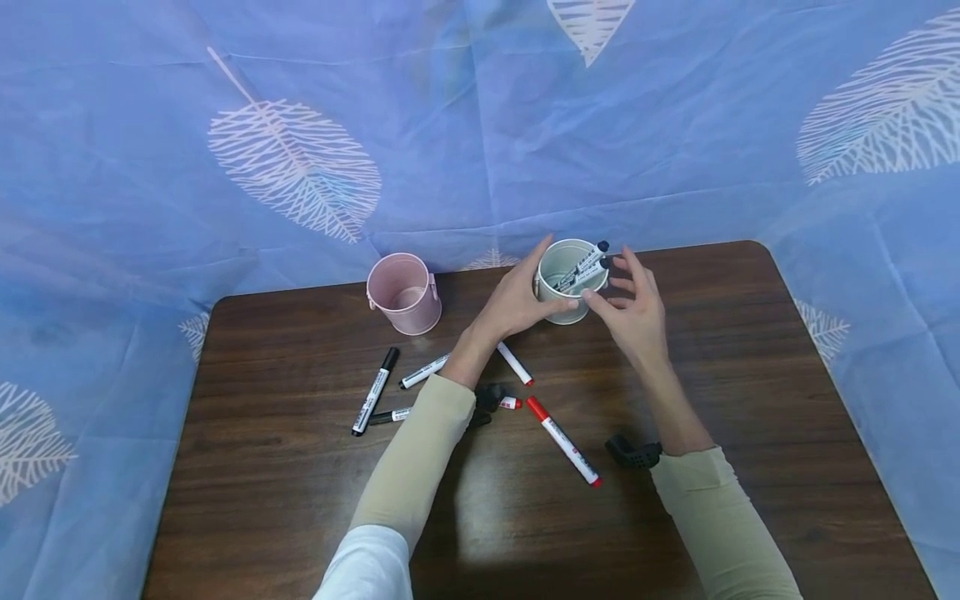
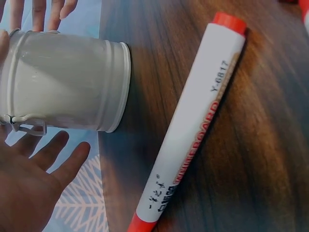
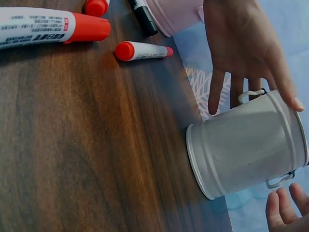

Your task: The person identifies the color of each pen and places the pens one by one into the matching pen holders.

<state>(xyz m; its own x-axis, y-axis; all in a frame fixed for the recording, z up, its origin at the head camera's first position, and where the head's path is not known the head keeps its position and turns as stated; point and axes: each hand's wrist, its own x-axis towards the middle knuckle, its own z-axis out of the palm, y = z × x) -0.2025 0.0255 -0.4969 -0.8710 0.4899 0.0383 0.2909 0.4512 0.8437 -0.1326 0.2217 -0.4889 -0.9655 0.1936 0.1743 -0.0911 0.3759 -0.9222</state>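
A pale grey-green metal bucket (image 1: 567, 316) with small side handles stands near the table's back edge. Two black-ended white markers (image 1: 583, 271) lean inside it toward the right rim. My left hand (image 1: 519, 298) holds the bucket from its left, thumb along the front rim and index finger reaching behind it. In the left wrist view its other fingers spread beside the handle. On the right, my right hand (image 1: 636, 312) is loosely spread with no marker in its fingers. Its thumb is at the front rim, and the other fingers lie close to the marker ends.
Left of the hands stands a pink bucket (image 1: 416, 319). Several markers lie on the dark wooden table (image 1: 300, 517), including a black-capped one (image 1: 371, 402) and a red-capped one (image 1: 566, 446); my left forearm partly covers others. A blue leaf-patterned cloth (image 1: 420, 183) hangs behind the table.
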